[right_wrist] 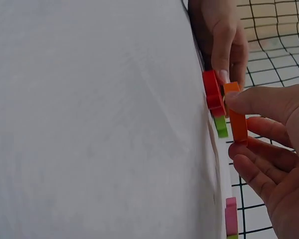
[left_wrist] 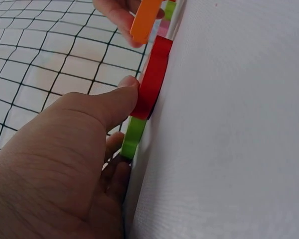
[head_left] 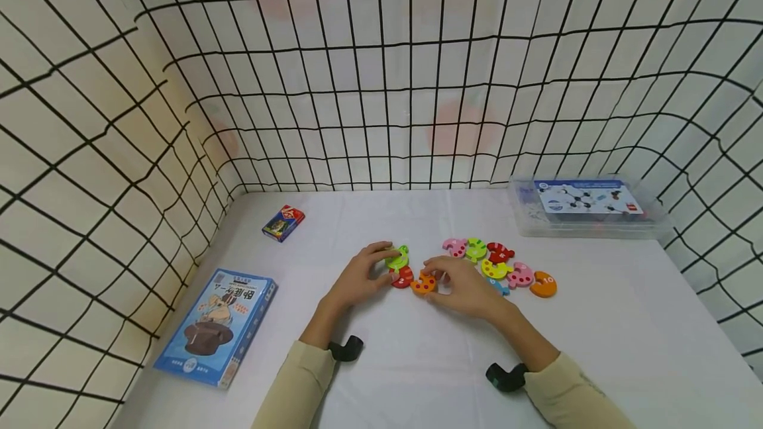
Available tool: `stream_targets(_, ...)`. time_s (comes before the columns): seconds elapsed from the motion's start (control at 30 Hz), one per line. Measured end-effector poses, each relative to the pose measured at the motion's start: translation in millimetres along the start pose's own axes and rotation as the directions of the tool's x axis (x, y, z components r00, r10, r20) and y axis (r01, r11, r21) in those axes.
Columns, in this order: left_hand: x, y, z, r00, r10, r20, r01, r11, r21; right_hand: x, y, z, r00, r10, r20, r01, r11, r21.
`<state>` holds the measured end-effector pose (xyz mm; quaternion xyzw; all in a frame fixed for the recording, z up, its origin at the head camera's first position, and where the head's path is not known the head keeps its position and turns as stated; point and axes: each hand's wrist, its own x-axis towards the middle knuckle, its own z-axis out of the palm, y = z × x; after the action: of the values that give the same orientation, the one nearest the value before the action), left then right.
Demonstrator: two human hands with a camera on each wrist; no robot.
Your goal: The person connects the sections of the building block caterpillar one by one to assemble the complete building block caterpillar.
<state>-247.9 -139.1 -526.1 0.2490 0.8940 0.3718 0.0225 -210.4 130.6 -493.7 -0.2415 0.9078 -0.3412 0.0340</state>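
My right hand (head_left: 461,288) pinches an orange curved puzzle piece with red dots (head_left: 424,285) between thumb and fingers. In the right wrist view this orange piece (right_wrist: 237,122) is held above the tabletop. Close by on the left, a red number puzzle piece marked 2 (head_left: 404,277) lies against a green puzzle piece (head_left: 400,257). My left hand (head_left: 356,278) holds these two, its thumb on the red piece (left_wrist: 153,79) and its fingers at the far edge of the green piece (left_wrist: 134,137). The left fingertips are partly hidden.
Right of my hands lie several loose pieces, including pink (head_left: 456,247), yellow (head_left: 496,271) and orange marked 10 (head_left: 544,285). A blue box (head_left: 217,326) and a small card box (head_left: 283,223) are at left. A clear plastic case (head_left: 590,207) stands back right, before black netting.
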Motion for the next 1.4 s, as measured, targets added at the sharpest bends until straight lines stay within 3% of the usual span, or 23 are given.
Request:
stream_targets(0.13,0.5,0.2,0.4,1.0,0.013,-0.005,-0.014,1.0,-0.006,2,-3,1.9,1.0,-0.006,0.011,0.006,0.999,0.041)
stream_targets(0.37,1.7,2.5,0.6,0.999,0.036,-0.01,-0.036,0.999,0.011,6,-6,4.7,0.999,0.009,0.035,-0.009,1.0,0.0)
stream_targets(0.73,2.7,4.2,0.7,0.999,0.029,0.029,-0.03,0.999,0.023,8,-8,8.0,0.996,0.06,0.065,-0.056,0.997,-0.06)
stream_targets(1.07,2.2,4.6,3.0,0.998,0.009,0.056,-0.012,0.999,0.041,6,-3,4.7,0.996,0.039,0.086,-0.037,0.999,-0.024)
stream_targets(1.4,0.4,5.9,2.0,0.996,0.011,0.093,-0.014,0.999,0.031,5,21,-19.5,0.984,0.165,-0.071,-0.164,0.986,0.029)
